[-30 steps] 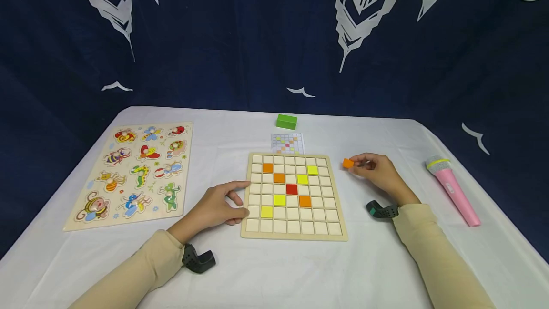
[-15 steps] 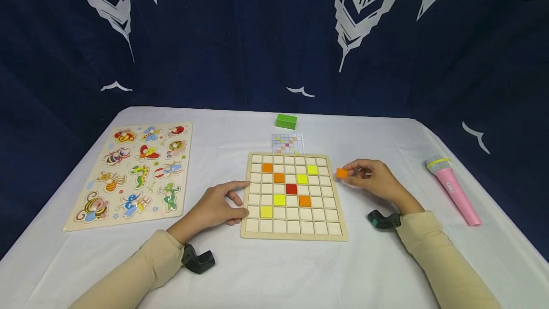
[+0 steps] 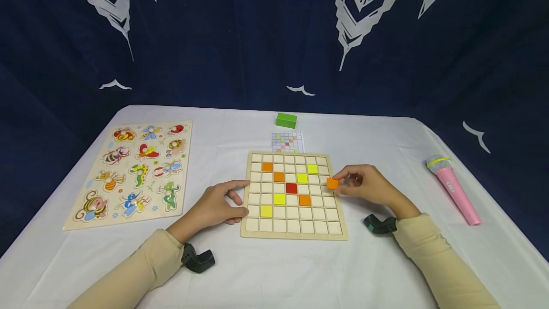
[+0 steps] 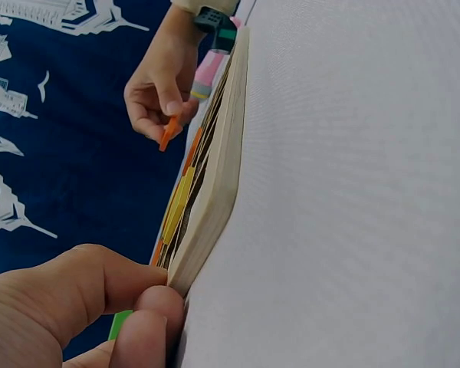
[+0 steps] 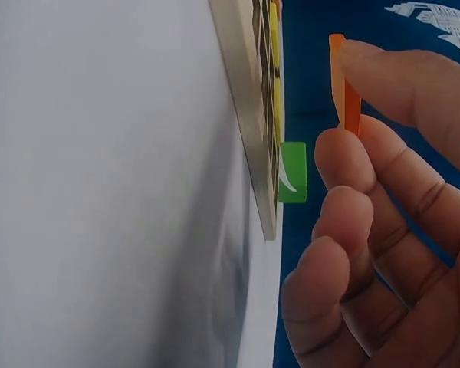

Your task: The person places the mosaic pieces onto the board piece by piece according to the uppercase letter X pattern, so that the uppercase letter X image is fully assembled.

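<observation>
My right hand (image 3: 366, 185) pinches a small square orange tile (image 3: 332, 183) between thumb and fingers. In the head view the tile appears over the right rim of a wooden grid board (image 3: 296, 238); the right wrist view (image 5: 345, 80) puts the orange tile raised above the surface, apart from the board. Orange, yellow and red tiles (image 3: 291, 188) sit in several cells along two crossing diagonals. My left hand (image 3: 216, 206) touches the board's left edge with index finger and thumb, the other fingers bent beneath.
Behind the board lie a small printed pattern card (image 3: 286, 141) and a green block (image 3: 286, 120). An insect picture puzzle (image 3: 186, 170) is on the left. To the right rests a pink toy microphone (image 3: 456, 194). A white cloth (image 3: 300, 275) covers the table.
My right hand has carried the orange tile left and toward me, from beside the board's upper right to over its right rim. The left hand and board stay put.
</observation>
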`<move>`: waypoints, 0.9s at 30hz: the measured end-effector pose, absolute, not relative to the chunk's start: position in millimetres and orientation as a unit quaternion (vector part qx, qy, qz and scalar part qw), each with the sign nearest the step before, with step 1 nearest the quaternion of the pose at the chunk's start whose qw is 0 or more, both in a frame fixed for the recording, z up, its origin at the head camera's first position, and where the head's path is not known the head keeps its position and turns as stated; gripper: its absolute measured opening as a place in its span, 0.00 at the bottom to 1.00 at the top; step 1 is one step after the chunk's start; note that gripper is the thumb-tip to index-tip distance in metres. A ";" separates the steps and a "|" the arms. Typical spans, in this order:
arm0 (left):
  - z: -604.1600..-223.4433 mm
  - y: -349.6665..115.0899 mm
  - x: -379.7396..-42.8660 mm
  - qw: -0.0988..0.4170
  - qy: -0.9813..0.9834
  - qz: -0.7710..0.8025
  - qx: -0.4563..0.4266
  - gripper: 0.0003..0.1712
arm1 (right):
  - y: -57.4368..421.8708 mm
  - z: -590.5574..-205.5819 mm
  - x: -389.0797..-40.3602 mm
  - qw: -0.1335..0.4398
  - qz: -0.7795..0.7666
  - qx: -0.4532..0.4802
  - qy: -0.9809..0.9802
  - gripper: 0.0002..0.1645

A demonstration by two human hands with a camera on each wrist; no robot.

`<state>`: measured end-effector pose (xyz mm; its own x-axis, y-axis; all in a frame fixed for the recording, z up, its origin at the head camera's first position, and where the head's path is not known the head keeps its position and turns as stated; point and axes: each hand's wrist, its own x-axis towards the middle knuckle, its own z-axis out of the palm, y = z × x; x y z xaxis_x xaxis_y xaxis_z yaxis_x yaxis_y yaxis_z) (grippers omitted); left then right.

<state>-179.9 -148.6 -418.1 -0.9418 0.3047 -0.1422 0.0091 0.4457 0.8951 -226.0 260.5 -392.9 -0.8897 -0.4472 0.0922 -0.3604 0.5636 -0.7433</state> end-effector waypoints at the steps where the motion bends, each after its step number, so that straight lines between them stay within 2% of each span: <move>1: -417.9 -148.5 -179.9 0.143 0.838 0.518 0.094 0.42 | 259.5 -392.8 -225.4 0.056 -0.407 -0.233 0.881 0.14; 27: -417.8 -149.7 -180.3 0.149 0.836 0.519 0.095 0.42 | 234.2 -389.7 -212.1 0.164 -0.381 -0.335 0.846 0.11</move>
<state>-180.3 -149.7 -417.8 -0.9373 0.3140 -0.1511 0.0041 0.4436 0.8962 -212.1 234.2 -389.7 -0.7216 -0.6920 -0.0223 -0.4413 0.4845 -0.7553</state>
